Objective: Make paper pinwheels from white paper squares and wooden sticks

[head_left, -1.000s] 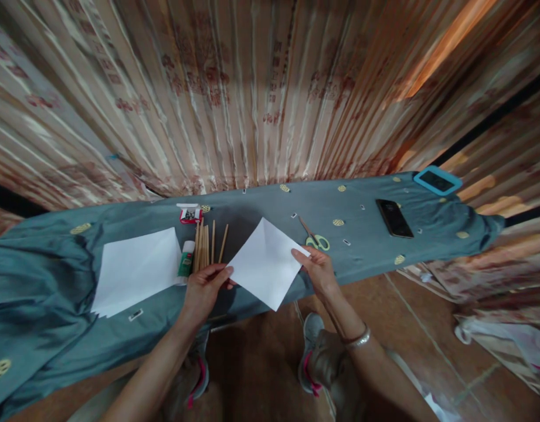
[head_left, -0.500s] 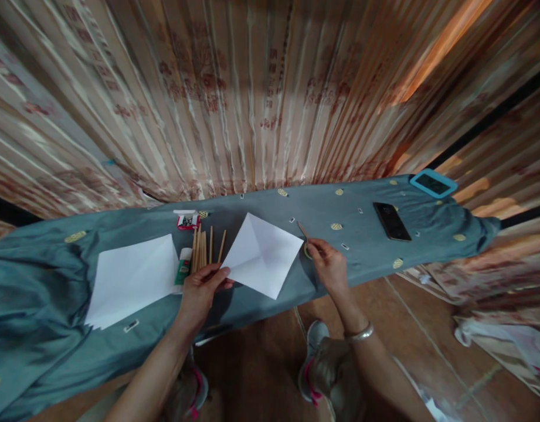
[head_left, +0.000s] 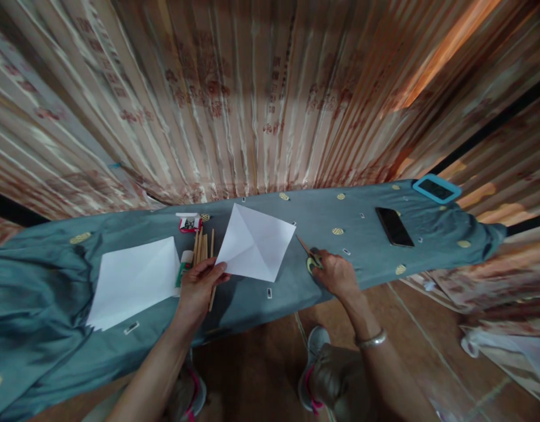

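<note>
My left hand (head_left: 204,282) pinches the near left corner of a square white paper sheet (head_left: 255,243), which shows crossing diagonal creases. In my right hand (head_left: 340,272) is a pair of scissors (head_left: 314,261) with yellow-green and dark handles, its blades pointing up and left, a little apart from the paper. Several thin wooden sticks (head_left: 202,246) lie just beyond my left hand, and one more passes partly behind its fingers. A green and white glue stick (head_left: 184,266) lies beside them, left of the sticks.
A stack of white paper (head_left: 135,281) lies on the blue-green cloth (head_left: 305,293) at left. Behind the sticks is a small red and white box (head_left: 190,223). To the right are a black phone (head_left: 394,227) and a blue-framed device (head_left: 437,188). A patterned curtain (head_left: 261,105) hangs behind.
The paper has shifted left and slightly up, away from my right hand. My right hand has moved right and down, and the scissors' handles show more clearly.
</note>
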Demonstrator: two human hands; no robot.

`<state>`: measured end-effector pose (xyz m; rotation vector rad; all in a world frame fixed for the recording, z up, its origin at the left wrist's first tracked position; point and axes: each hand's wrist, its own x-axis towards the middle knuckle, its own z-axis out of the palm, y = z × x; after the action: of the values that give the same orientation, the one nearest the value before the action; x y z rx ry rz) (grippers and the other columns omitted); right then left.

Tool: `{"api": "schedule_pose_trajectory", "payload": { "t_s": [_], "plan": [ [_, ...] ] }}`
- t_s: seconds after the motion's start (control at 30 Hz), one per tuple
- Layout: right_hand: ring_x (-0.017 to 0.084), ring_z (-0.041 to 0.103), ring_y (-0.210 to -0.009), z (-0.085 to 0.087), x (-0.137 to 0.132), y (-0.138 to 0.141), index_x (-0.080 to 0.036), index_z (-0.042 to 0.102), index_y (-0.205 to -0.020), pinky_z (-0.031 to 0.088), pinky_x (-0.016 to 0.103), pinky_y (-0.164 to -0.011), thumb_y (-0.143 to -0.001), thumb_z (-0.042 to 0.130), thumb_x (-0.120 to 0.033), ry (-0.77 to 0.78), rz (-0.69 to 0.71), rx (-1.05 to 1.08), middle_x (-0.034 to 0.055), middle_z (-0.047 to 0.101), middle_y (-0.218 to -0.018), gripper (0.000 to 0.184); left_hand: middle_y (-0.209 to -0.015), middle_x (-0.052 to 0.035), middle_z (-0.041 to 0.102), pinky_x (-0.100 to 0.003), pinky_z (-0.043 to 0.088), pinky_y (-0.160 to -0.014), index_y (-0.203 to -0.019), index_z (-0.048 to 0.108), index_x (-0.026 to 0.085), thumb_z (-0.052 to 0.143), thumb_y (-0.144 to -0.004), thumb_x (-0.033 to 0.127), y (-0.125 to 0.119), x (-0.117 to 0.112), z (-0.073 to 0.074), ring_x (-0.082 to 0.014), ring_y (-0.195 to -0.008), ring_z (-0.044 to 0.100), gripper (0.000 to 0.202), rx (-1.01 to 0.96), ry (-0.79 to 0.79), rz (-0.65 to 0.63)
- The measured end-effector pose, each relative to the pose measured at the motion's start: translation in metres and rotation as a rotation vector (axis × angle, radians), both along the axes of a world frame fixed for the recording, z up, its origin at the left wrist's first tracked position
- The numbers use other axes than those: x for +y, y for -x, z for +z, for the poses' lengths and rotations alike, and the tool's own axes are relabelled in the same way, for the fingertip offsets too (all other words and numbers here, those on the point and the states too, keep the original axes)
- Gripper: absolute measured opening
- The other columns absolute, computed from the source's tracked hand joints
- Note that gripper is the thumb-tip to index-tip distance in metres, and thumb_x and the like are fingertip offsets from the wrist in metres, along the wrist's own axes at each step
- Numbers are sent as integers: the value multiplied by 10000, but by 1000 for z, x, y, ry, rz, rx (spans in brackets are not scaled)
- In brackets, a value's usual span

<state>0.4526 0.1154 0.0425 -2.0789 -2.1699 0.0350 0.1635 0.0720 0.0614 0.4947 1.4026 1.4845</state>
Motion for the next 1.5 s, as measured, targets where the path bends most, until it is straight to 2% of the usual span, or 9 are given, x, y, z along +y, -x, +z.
{"api": "schedule_pose_trajectory", "payload": {
  "t_s": [0.13, 0.23, 0.33, 0.5, 0.77, 0.87, 1.03, 1.17, 1.5],
  "plan": [
    [237, 686, -705, 1, -5, -9, -213, 714, -936, 471, 310, -629, -684, 663, -228, 53, -106, 355, 68, 741, -764, 258, -627, 19, 644, -244, 542, -540, -687, 629, 137, 875, -381, 324, -2, -1, 4, -110, -523, 605, 436, -11, -14, 12],
    [177, 637, -580, 4, -7, -12, -204, 719, -842, 460, 270, -530, -600, 730, -275, 201, -194, 930, 24, 722, -693, 253, -640, 18, 637, -251, 548, -547, -683, 618, 136, 873, -375, 315, -4, -4, 10, -111, -540, 605, 438, -32, -17, 21],
    [108, 549, -481, 12, -11, -6, -189, 719, -859, 391, 211, -428, -548, 788, -311, 369, -173, 1426, 10, 717, -697, 341, -637, 17, 635, -243, 542, -542, -655, 612, 142, 869, -376, 298, -5, -8, 14, -110, -549, 603, 410, -43, -17, 34],
    [145, 636, -626, 23, -20, 19, -212, 700, -778, 472, 221, -508, -563, 790, -300, 473, -142, 1821, 21, 728, -756, 250, -621, 17, 641, -231, 529, -529, -620, 619, 154, 865, -359, 252, -7, -14, 18, -107, -544, 596, 372, -83, -11, 68],
    [197, 679, -819, 23, -30, 35, -224, 667, -775, 545, 285, -674, -637, 698, -302, 594, -126, 1982, 37, 730, -892, 162, -654, 21, 631, -225, 528, -559, -650, 623, 137, 877, -392, 268, -12, -17, 18, -90, -566, 582, 385, -92, -36, 44],
    [186, 662, -808, 25, -29, 28, -231, 690, -813, 543, 288, -695, -601, 733, -307, 504, -96, 1981, 26, 716, -881, 230, -659, 17, 637, -227, 528, -556, -659, 625, 135, 872, -389, 274, -11, -14, 15, -94, -566, 589, 392, -89, -32, 36],
    [102, 552, -528, 27, -26, 23, -203, 727, -840, 455, 221, -508, -530, 843, -334, 237, -190, 1767, -22, 650, -628, 356, -628, 18, 642, -225, 525, -538, -654, 628, 138, 859, -384, 272, -10, -11, 9, -102, -547, 597, 380, -107, -13, 21],
    [92, 558, -529, 26, -24, 33, -201, 708, -857, 433, 202, -504, -461, 893, -324, 78, -217, 1681, -24, 685, -636, 454, -588, 27, 635, -223, 516, -501, -656, 632, 132, 858, -356, 259, -12, -13, 6, -95, -494, 580, 396, -111, 35, 15],
    [101, 533, -498, 12, -15, 54, -198, 650, -837, 415, 229, -494, -469, 873, -396, 81, -119, 1603, -53, 648, -579, 473, -621, 10, 659, -222, 522, -511, -689, 656, 120, 862, -384, 270, -12, -17, 0, -97, -512, 585, 398, -109, 43, -58]
  ]
}}
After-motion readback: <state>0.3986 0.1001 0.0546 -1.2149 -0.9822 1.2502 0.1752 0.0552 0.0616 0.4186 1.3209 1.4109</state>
